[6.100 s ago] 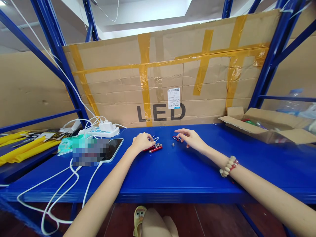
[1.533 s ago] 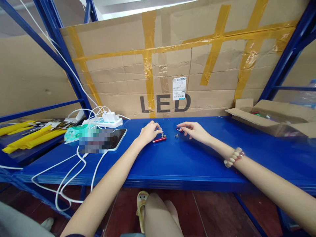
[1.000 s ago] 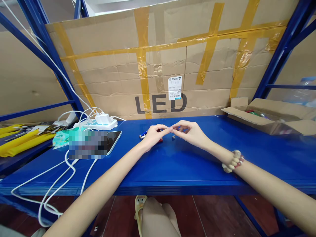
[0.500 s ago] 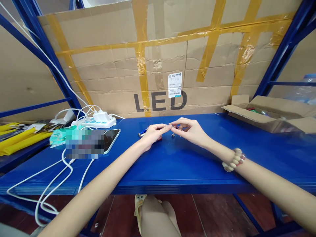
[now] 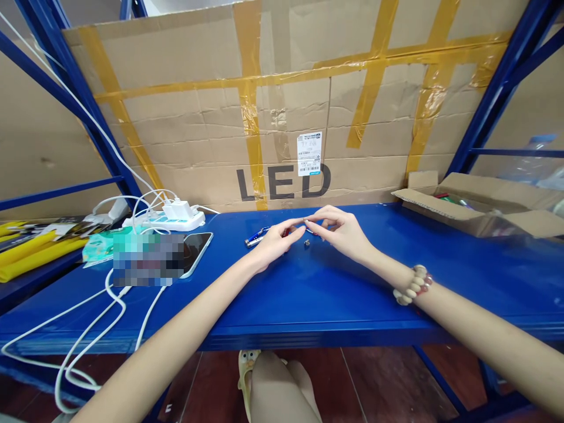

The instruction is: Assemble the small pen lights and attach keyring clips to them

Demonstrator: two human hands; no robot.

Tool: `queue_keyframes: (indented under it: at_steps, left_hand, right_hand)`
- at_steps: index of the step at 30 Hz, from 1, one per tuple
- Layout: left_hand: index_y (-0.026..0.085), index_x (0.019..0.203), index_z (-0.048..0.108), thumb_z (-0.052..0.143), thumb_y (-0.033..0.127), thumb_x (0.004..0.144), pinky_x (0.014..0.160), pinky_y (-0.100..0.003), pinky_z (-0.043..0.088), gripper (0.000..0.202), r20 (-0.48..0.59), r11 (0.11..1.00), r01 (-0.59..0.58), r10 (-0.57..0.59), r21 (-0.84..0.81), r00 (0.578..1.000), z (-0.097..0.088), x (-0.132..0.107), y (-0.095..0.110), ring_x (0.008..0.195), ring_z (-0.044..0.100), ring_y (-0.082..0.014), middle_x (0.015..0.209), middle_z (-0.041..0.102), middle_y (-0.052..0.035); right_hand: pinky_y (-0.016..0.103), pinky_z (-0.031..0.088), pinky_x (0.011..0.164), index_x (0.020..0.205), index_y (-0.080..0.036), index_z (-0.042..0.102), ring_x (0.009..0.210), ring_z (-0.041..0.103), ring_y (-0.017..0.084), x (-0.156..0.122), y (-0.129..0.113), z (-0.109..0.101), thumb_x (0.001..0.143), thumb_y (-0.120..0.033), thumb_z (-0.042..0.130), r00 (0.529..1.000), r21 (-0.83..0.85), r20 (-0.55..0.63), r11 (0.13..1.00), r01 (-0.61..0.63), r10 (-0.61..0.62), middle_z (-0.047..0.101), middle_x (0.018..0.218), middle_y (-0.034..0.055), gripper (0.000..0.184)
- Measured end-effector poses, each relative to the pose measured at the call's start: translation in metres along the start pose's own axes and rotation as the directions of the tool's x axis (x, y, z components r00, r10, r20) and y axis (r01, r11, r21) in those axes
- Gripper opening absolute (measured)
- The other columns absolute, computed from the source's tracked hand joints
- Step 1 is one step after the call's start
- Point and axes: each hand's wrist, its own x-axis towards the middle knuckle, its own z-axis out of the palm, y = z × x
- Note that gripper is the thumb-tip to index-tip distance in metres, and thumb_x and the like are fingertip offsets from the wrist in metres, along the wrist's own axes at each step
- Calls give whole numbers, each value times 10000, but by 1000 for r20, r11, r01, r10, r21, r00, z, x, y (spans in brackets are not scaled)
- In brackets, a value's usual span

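Note:
My left hand [image 5: 277,241] and my right hand [image 5: 338,228] meet fingertip to fingertip above the blue shelf [image 5: 335,288]. Both are pinched on something tiny between them that I cannot make out. Just left of my left hand a small blue pen-shaped torch [image 5: 254,237] lies on the shelf. A bit of a red one [image 5: 286,232] shows behind my left fingers. Below the fingertips sits a small metal part [image 5: 305,242]. A bead bracelet [image 5: 413,284] is on my right wrist.
A phone [image 5: 194,252] on a white cable lies to the left, with a white power strip [image 5: 165,220] behind it. An open cardboard box [image 5: 476,205] stands at the right. A taped cardboard sheet marked LED [image 5: 282,182] closes the back. Yellow strips [image 5: 26,258] lie at far left.
Both hands lifted off the small parts on the shelf and came together, fingertips pinching. The blue torch, earlier covered by my left hand, now shows.

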Motion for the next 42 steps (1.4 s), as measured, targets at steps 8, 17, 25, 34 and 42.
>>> queue_keyframes:
  at_steps: [8,17,25,34,42]
  left_hand:
    - [123,1388,264,428,100,812,616,-221,385,599,47,998,33,-36,53,998,5,-1,2,683,510,-92,919,628,-79]
    - [122,1207,516,466,103,807,627,-215,407,403,174,996,-60,47,72,984,5,1,-3,713,578,-110,810,634,-57]
    - [122,1181,514,479,58,780,729,-252,463,407,196,997,-67,75,-44,978,7,8,-15,756,604,-115,908,642,-77]
    - [109,1032,570,506,65,754,811,-270,447,288,158,987,-140,127,74,979,8,7,-15,848,584,-136,945,634,-71]
    - [138,900,522,401,226,865,621,-224,429,154,-174,976,-127,158,175,972,-9,11,-7,569,505,-78,750,583,-21]
  right_hand:
    - [250,438,517,800,-168,705,536,497,79,0,1,-1,741,-437,621,1000,-71,6,997,25,-25,614,805,58,288]
    - [229,423,509,829,-179,718,600,521,94,-3,-3,0,761,-371,618,978,-23,196,997,76,-70,610,783,50,227]
    - [221,426,533,795,-176,715,624,539,96,-3,-1,0,782,-336,593,954,-101,289,988,115,-81,617,813,55,202]
    - [225,404,532,774,-184,699,600,523,94,-4,4,2,808,-370,557,952,-178,294,974,140,-83,614,806,42,237]
    - [247,413,538,932,-177,663,506,479,76,0,3,-1,829,-399,516,999,-168,32,985,29,-24,621,834,49,286]
